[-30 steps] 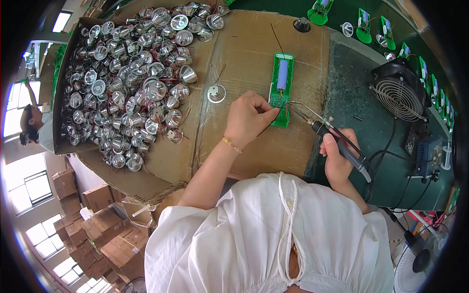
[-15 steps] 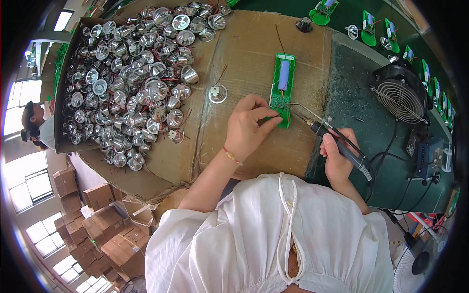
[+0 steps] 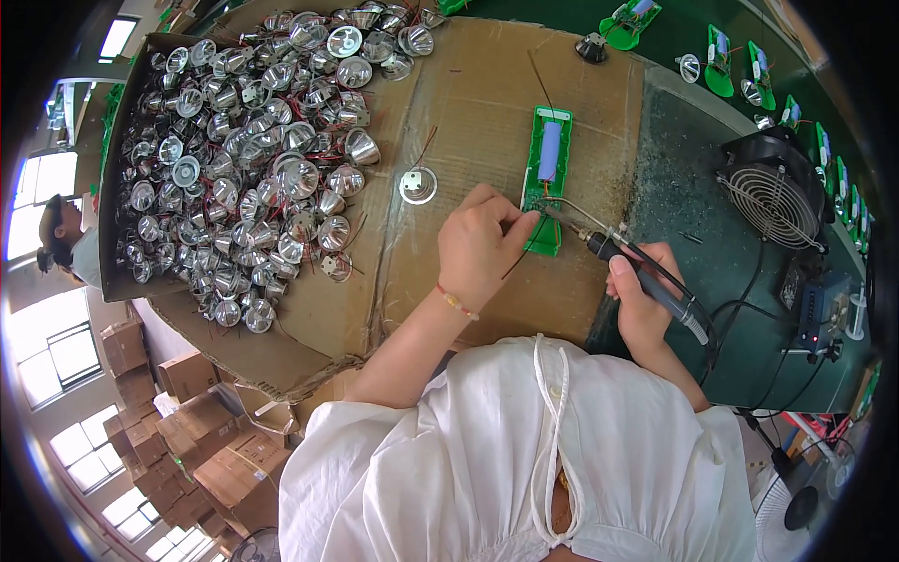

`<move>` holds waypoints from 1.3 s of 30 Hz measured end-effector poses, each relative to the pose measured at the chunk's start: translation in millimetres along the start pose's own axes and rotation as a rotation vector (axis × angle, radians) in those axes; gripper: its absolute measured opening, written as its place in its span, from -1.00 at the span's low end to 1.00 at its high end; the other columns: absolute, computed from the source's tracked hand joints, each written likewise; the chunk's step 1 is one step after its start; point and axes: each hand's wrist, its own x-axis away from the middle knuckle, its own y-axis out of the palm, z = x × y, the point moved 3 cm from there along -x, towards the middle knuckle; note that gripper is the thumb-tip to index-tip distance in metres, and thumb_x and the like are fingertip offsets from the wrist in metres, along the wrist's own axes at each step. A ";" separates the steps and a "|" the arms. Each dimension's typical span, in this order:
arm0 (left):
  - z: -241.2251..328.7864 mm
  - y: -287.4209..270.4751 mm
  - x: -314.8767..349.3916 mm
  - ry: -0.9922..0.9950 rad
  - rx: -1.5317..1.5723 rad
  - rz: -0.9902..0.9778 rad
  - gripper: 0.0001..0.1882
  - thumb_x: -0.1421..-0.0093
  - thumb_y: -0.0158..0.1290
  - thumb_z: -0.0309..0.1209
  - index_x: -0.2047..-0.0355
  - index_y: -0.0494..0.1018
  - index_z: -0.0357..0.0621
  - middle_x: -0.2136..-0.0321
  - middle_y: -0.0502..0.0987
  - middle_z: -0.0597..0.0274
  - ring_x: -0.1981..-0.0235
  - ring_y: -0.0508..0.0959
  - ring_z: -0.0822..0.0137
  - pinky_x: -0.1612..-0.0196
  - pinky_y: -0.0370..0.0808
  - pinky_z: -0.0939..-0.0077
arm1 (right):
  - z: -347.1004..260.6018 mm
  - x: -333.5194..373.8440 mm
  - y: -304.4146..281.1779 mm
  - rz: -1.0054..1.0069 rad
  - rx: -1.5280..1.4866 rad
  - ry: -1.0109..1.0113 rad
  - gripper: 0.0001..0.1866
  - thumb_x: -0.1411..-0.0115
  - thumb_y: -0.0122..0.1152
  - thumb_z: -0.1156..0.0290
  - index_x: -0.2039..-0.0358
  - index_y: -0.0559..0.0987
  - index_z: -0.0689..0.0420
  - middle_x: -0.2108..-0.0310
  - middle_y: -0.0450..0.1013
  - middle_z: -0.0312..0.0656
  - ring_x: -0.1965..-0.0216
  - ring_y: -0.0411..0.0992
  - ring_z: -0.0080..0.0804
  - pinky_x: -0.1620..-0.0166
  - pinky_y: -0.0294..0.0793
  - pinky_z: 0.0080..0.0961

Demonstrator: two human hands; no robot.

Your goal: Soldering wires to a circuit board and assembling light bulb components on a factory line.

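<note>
A long green plastic casing (image 3: 545, 245) lies on the cardboard in front of me. Inside it sit a purple cylindrical battery (image 3: 550, 153) and, nearer to me, a small circuit board. My left hand (image 3: 479, 234) is pinched at the board's left edge, closed on a thin dark wire (image 3: 514, 265) whose end sticks out below the fingers. My right hand (image 3: 646, 290) grips a soldering iron (image 3: 646, 279) with a thin metal feed tube (image 3: 585, 215) alongside. The iron's tip reaches the board beside my left fingertips; whether it touches is too small to tell.
A cardboard box (image 3: 215, 342) heaped with silver reflector cups (image 3: 298, 176) stands at left. A single reflector (image 3: 418, 185) lies nearby. At right are a black fan (image 3: 773, 201), a blue control box (image 3: 824, 314) and cables. More green casings (image 3: 719, 61) line the far right; another person is at far left.
My left fingers have shifted slightly, and a dark wire end now shows below them. The iron's tip stays at the board. The view has moved a little.
</note>
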 end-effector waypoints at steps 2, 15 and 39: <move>2.4 0.5 0.6 0.004 -0.081 0.034 -0.78 0.00 0.15 -0.33 0.67 0.46 -0.17 0.55 0.43 0.21 0.58 0.46 0.14 0.54 0.36 0.34 | -0.2 -0.5 -0.2 -0.004 0.000 0.007 -0.82 -0.03 0.24 0.48 0.43 0.40 0.22 0.64 0.39 -0.29 0.65 0.33 -0.67 0.57 0.32 -0.72; -1.6 -0.9 -3.0 -0.038 -0.069 -0.009 -0.78 0.02 0.16 -0.31 0.68 0.46 -0.17 0.56 0.43 0.22 0.60 0.46 0.17 0.55 0.36 0.33 | -3.6 -9.8 0.2 -0.071 0.055 0.000 -0.84 -0.03 0.23 0.49 0.48 0.41 0.23 0.67 0.38 -0.29 0.66 0.32 -0.68 0.58 0.30 -0.72; -5.0 -20.9 -2.0 -0.269 0.231 -0.219 -0.84 -0.07 0.10 -0.40 0.47 0.53 -0.29 0.61 0.53 0.23 0.61 0.48 0.58 0.55 0.38 0.70 | 14.2 -7.1 -42.5 0.119 -0.054 -0.029 -0.83 -0.07 0.18 0.51 0.38 0.38 0.24 0.60 0.37 -0.24 0.62 0.33 -0.63 0.52 0.35 -0.70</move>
